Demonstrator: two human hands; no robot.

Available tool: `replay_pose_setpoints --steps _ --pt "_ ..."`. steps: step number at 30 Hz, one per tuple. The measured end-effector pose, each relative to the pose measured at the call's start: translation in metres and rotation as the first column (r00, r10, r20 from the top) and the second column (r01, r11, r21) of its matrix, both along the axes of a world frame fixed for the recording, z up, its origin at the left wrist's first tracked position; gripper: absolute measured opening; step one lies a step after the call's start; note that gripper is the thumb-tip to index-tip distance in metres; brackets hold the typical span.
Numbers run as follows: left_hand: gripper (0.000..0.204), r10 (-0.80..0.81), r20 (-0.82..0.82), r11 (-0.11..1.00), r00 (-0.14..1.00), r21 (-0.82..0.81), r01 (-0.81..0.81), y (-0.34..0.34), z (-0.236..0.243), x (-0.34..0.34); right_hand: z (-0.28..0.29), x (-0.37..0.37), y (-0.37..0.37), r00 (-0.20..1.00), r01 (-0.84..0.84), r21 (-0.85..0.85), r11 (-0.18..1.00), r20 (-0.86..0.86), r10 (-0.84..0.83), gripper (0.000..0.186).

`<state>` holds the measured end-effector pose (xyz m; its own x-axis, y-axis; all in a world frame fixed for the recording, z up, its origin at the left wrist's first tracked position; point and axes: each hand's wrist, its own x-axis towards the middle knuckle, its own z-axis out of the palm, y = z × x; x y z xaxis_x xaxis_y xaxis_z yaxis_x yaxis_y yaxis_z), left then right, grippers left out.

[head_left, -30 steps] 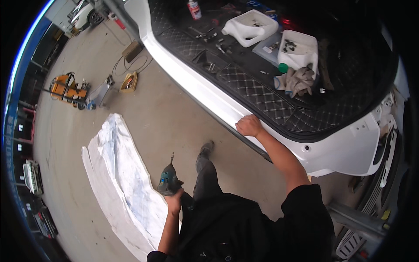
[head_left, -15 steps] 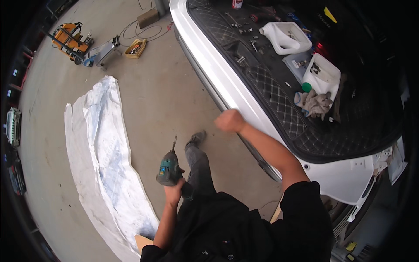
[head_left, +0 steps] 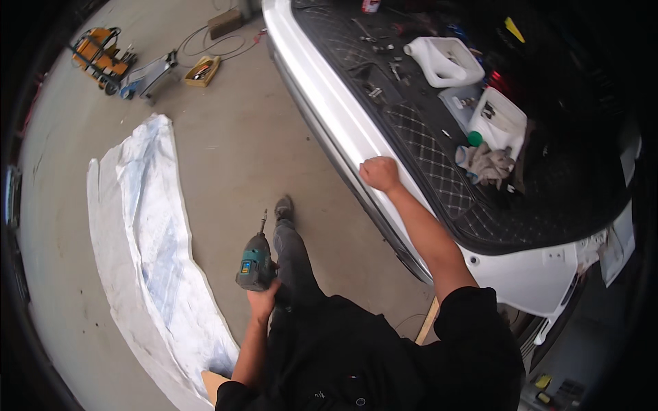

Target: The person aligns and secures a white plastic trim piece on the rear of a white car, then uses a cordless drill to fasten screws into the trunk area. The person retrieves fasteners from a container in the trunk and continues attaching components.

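Left hand (head_left: 262, 300) has a full grip round a drill (head_left: 254, 264), right hand (head_left: 380, 172)'s balled up at the white car (head_left: 322, 96), can't tell if anything's inside.

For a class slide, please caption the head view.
Left hand holds a drill; right hand is curled at the white car.

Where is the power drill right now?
In the head view, left of centre: the left hand holds the teal power drill, just right of the white sheet.
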<state>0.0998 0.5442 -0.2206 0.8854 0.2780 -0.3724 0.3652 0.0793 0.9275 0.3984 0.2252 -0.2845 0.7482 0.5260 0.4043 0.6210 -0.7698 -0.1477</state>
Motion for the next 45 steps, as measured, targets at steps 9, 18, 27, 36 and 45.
replay_pose_setpoints --steps 9,18,27,36,45 --pt "0.035 -0.243 0.012 0.966 0.97 0.093 0.24 0.008 0.008 0.041 0.013 -0.051 -0.053 0.997 -0.007 -0.121 0.993 0.075 0.016 0.029" --pt "0.035 -0.255 0.085 0.967 0.963 0.045 0.252 0.019 -0.015 0.048 0.02 -0.013 0.019 0.996 -0.075 -0.01 0.997 0.04 0.076 0.026" --pt "0.036 -0.056 -0.015 0.998 0.998 0.034 0.056 0.051 -0.03 0.052 -0.004 0.151 0.088 0.992 -0.086 -0.107 0.99 0.084 0.095 0.027" --pt "0.035 -0.152 0.013 0.98 0.988 0.134 0.149 0.06 -0.019 0.078 0.014 0.124 0.078 0.985 0.057 -0.015 0.998 -0.161 -0.058 0.025" --pt "0.067 -0.492 0.183 0.853 0.851 -0.092 0.513 -0.078 0.021 0.106 0.11 -0.21 0.093 0.658 0.358 0.538 0.763 -0.725 0.202 0.068"
